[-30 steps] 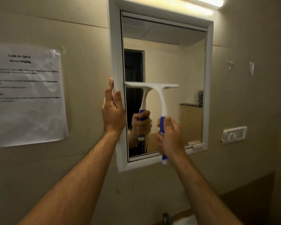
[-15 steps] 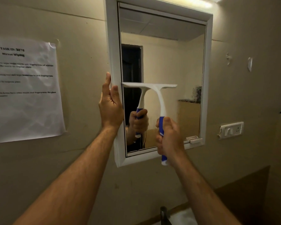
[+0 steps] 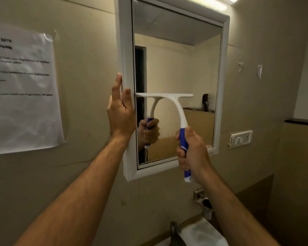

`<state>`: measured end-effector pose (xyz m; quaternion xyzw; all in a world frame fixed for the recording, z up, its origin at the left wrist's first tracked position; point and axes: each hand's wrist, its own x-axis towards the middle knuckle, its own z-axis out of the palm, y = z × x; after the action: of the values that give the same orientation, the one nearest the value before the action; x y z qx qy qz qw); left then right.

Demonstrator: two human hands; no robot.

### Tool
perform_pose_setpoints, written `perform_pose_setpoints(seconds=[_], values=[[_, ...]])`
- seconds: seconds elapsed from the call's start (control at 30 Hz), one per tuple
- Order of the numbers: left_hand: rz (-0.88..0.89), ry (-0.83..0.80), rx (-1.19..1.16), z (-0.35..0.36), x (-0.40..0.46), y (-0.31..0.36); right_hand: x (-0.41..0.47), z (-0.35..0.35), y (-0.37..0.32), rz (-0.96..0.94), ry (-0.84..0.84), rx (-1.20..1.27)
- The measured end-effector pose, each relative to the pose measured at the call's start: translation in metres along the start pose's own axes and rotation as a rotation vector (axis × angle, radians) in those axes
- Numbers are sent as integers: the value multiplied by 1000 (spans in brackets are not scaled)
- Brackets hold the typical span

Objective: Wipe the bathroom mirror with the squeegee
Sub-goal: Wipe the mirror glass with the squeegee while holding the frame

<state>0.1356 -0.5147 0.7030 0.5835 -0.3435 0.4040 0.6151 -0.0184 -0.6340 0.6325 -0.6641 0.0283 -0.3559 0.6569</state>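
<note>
Reached up from the bottom corners toward the mirror (image 3: pixel 178 68) with both forearms, bare, the left one rising to the mirror's left frame, the right one to its lower right part. Rested the left hand (image 3: pixel 120 112) flat against the outer left edge of the white frame, fingers straight and close together, pointing upward, thumb lying on the front of the frame; held nothing. Wrapped the right hand (image 3: pixel 191 153) in a fist around the blue handle of the squeegee (image 3: pixel 167 102), fingers curled tight, thumb on the mirror side, the white-tipped end of the handle sticking out under the hand, just before the mirror's bottom frame. Rose from the fist in a white curved neck up to the blade, which lay level across the left half of the glass, about at middle height, left end next to the left frame and the left thumb. Whether pressed on the glass or only very near, cannot tell. Doubled in the glass as a reflection.

Left of the mirror, taped on the wall, a printed paper sheet (image 3: pixel 23 93). Right of the mirror, low, a white switch plate (image 3: pixel 240 139). Below the mirror, a metal tap (image 3: pixel 203 201).
</note>
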Motion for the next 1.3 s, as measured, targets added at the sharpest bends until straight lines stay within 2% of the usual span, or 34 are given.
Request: perform_pose_setpoints(seconds=[0.1,0.3,0.47,0.67,0.9,1.17,1.3], values=[[66,58,-19,3,3,-11,-12,5,19,47,35,9],[16,35,-14,4,2,-10,-45,2,64,121,54,41],[20,-11,12,2,-3,-11,-25,-5,40,99,-23,91],[6,-13,-78,-1,-23,-19,-2,-5,26,-2,-107,83],[-33,39,-87,-2,-49,-30,-44,-16,91,119,-42,77],[-20,34,-74,-1,-49,-30,-11,-3,45,62,7,45],[-40,33,-69,-2,-49,-29,-25,-9,64,107,17,34]])
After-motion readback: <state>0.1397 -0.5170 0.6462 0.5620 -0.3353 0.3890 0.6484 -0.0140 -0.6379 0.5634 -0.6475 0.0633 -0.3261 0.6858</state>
